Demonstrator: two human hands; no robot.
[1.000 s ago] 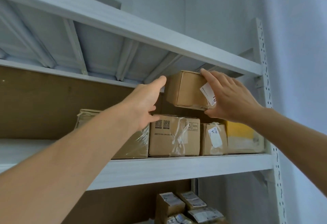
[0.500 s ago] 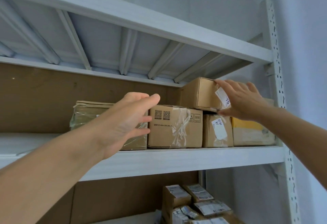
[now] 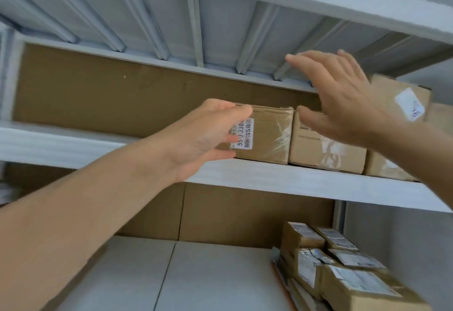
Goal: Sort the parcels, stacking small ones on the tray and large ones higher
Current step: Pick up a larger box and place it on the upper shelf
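- Both of your hands are hanging spread and empty in front of the upper shelf: your left hand is sitting at centre frame with fingers wide, overlapping the left end of the plastic-wrapped parcel; whether it is touching the cardboard, you cannot tell through the blur.
- Your right hand is floating open at upper right, in front of the row of large parcels, gripping nothing.
- The large parcels are standing side by side at centre right: the wrapped one, a plain brown box just beside it, and a stacked box resting higher at the right edge.
- If you are squaring up the row, you are probably best pressing flat palms on the box faces, not the slippery film, and pushing toward the brown backboard.
- The shelf above is leaving little headroom over the stacked box, so you are safest keeping any lift low.
- The small parcels are piling up at lower right on an orange-edged tray, resting on the pale lower shelf.
- White metal racking is filling the frame, with a pale wall at the right.
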